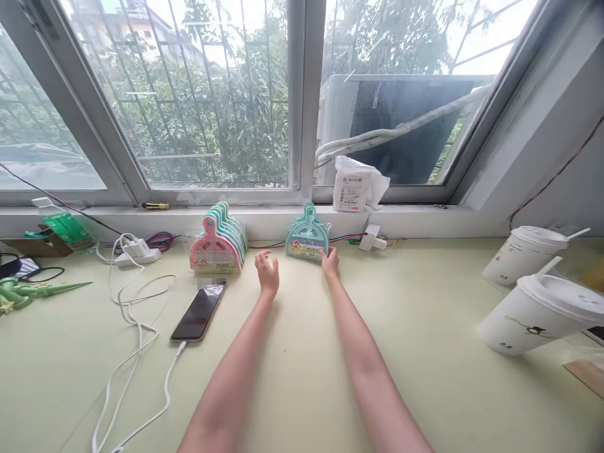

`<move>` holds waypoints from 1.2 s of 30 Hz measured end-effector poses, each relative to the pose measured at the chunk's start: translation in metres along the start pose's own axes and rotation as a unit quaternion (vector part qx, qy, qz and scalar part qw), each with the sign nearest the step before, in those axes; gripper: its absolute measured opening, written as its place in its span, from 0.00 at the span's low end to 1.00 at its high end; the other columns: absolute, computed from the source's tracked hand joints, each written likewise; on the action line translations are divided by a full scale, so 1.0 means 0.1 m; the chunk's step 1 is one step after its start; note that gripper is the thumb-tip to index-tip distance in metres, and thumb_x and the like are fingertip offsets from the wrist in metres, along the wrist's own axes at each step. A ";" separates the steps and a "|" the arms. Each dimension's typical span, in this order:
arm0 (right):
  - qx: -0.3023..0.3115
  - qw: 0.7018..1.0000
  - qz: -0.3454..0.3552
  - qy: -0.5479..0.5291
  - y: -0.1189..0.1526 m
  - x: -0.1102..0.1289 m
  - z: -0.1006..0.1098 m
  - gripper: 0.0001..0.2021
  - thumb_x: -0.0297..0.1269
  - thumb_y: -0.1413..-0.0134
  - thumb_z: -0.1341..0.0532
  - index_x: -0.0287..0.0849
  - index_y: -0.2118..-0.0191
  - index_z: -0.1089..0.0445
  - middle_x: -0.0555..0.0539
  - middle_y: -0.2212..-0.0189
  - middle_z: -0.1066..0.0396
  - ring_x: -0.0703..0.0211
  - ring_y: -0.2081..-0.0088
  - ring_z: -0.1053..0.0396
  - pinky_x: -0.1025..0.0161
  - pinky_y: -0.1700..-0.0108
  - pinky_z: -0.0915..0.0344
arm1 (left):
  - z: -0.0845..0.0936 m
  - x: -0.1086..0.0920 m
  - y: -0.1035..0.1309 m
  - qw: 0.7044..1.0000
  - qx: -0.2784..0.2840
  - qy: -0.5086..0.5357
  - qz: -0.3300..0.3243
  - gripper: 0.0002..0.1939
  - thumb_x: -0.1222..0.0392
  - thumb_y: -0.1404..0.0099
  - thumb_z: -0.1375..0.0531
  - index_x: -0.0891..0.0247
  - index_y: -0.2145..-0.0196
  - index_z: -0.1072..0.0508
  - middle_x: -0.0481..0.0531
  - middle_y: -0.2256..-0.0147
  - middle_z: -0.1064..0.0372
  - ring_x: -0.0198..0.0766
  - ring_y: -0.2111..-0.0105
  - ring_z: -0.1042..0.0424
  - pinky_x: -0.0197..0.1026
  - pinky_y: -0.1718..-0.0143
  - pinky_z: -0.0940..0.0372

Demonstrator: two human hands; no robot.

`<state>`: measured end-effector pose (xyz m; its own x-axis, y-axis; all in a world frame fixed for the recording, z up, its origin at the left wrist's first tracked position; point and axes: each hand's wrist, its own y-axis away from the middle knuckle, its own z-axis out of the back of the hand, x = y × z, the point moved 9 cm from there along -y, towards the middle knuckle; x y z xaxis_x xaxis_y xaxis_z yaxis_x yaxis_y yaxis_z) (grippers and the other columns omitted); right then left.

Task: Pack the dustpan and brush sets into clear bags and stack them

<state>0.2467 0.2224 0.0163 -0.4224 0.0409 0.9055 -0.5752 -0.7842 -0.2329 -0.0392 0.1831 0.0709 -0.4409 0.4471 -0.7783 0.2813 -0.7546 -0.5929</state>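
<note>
"Teal pan [307, 240]: where does it stand?"

"On the table [287, 390], just in front of the wall [425, 225]. It's upright, with its handle [309, 212] pointing to twelve o'clock, so the long axis runs up and down."

"Which hand is nearer?"

"The right hand [331, 260]. It's touching the pan's lower right edge and looks closed on it in a light pinch, though some of the fingers are hidden. From there, the pan's middle lies between ten and eleven o'clock."

"And the left hand [267, 275]?"

"Half open, fingers loosely bent, nothing in it. The pan is between one and two o'clock from it, a gap away; the stack [216, 250] is at ten."

"Count them for me."

"Two hands. One stack, pink in front; those behind overlap too much to number. The teal handle looks doubled, so I can't tell whether that's one pan or more. One phone [200, 313], at the left hand's eight o'clock. Two cups [523, 255], near the right hand's three. One packet [355, 187], at its one o'clock."
</note>
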 end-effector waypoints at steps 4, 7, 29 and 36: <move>0.053 0.996 0.006 -0.072 0.22 -0.01 0.01 0.09 0.38 0.48 0.43 0.46 0.60 0.39 0.47 0.66 0.26 0.57 0.66 0.29 0.63 0.64 0.36 | -0.07 0.38 0.18 0.981 0.006 0.121 0.152 0.21 0.52 0.38 0.41 0.60 0.50 0.40 0.62 0.43 0.45 0.44 0.45 0.38 0.46 0.49 0.38; 0.179 0.971 -0.002 -0.158 0.52 0.00 -0.08 0.09 0.40 0.49 0.42 0.47 0.61 0.41 0.50 0.70 0.28 0.59 0.71 0.31 0.64 0.70 0.36 | -0.03 0.47 0.28 0.940 0.064 0.214 0.258 0.25 0.49 0.40 0.41 0.60 0.47 0.39 0.61 0.46 0.37 0.45 0.47 0.34 0.46 0.52 0.35; 0.210 0.971 0.094 -0.061 1.98 0.31 0.84 0.21 0.53 0.40 0.49 0.44 0.73 0.30 0.49 0.74 0.27 0.60 0.72 0.31 0.64 0.63 0.37 | 0.14 -0.15 1.11 0.850 0.214 0.361 0.320 0.26 0.51 0.47 0.35 0.61 0.52 0.32 0.53 0.63 0.26 0.39 0.69 0.25 0.41 0.67 0.30; 0.125 0.965 -0.070 -0.221 1.71 -0.05 0.97 0.20 0.39 0.62 0.31 0.45 0.62 0.38 0.49 0.65 0.25 0.61 0.66 0.28 0.65 0.65 0.33 | 0.03 -0.50 1.27 0.821 0.369 0.350 0.259 0.29 0.46 0.49 0.32 0.59 0.52 0.29 0.57 0.54 0.27 0.44 0.57 0.26 0.42 0.61 0.30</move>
<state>0.2179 0.0284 0.0065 0.0186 -0.0665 0.9976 -0.3948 -0.9172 -0.0538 0.0158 0.0641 0.0350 0.2455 -0.0535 -0.9679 -0.4310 -0.9004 -0.0596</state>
